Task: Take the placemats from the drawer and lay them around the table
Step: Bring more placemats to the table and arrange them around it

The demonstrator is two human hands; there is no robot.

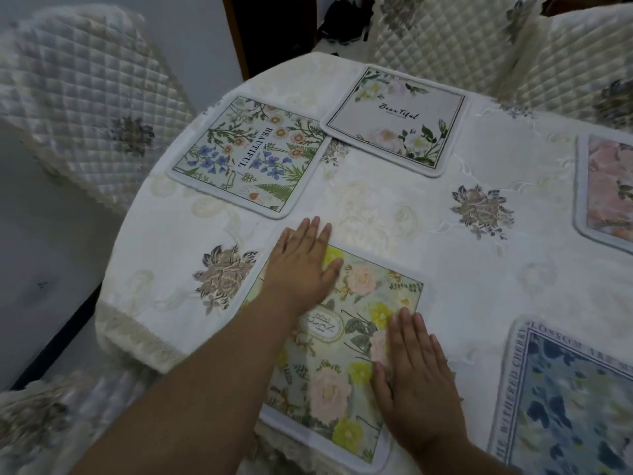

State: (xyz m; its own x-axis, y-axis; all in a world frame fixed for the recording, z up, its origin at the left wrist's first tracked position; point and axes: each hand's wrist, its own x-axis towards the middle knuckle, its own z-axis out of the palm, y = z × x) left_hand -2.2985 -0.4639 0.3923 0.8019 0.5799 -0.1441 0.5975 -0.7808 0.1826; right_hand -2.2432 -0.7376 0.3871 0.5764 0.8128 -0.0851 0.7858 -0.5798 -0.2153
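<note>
Bare forearms, no sleeves, left hand [301,262], right hand [416,378]

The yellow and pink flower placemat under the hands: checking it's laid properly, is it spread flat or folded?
Spread flat. The yellow and pink flower placemat lies open, with left hand and right hand pressing on it.

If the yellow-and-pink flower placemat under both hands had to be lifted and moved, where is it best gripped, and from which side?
Probably by its near right corner, from the table's near edge. The yellow-and-pink flower placemat lies flat on the tablecloth, so a top pinch has little to catch, but that corner seems to overhang the edge. The left hand and right hand press flat on it and must lift first.
</note>
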